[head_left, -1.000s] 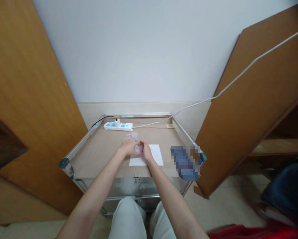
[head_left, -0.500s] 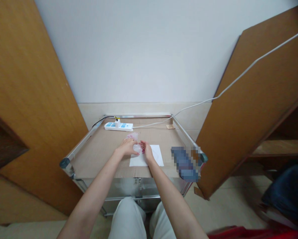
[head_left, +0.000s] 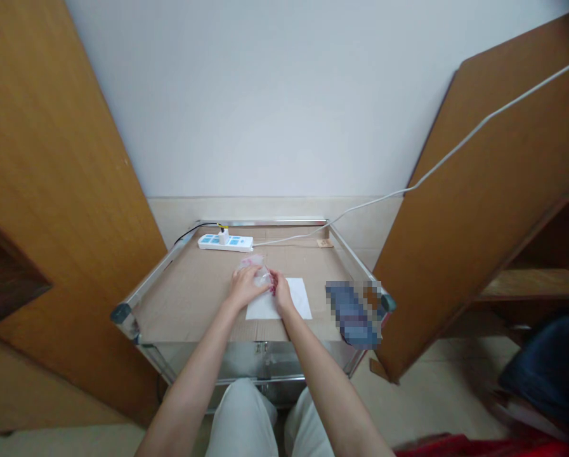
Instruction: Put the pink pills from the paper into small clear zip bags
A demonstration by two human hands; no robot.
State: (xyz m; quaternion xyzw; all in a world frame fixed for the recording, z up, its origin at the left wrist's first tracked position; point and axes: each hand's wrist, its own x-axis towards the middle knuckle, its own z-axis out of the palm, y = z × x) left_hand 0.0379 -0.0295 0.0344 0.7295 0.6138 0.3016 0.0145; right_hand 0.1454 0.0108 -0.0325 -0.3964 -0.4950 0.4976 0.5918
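Observation:
My left hand [head_left: 245,289] is closed around a clear plastic bag [head_left: 263,275], with its thumb stretched along the near side. Pink marks show at the bag's far end. My right hand [head_left: 283,297] curls against a bunch of small dark-red beads [head_left: 274,284], right beside the bag's mouth. Whether the beads are loose or strung I cannot tell. Both hands are over the left part of a white sheet of paper [head_left: 299,297], which lies flat on the cardboard-covered tabletop [head_left: 184,298].
Behind the hands lies a white power strip [head_left: 226,242] with a plug in it; its white cable [head_left: 360,206] runs off to the upper right. A small brown tag [head_left: 325,243] is at the back right. A pixelated dark item [head_left: 353,314] lies at the right edge. Wooden panels flank the table.
My left hand has closed in on the bag and shifted slightly nearer to my right hand. The right hand's fingers have curled in around the red beads.

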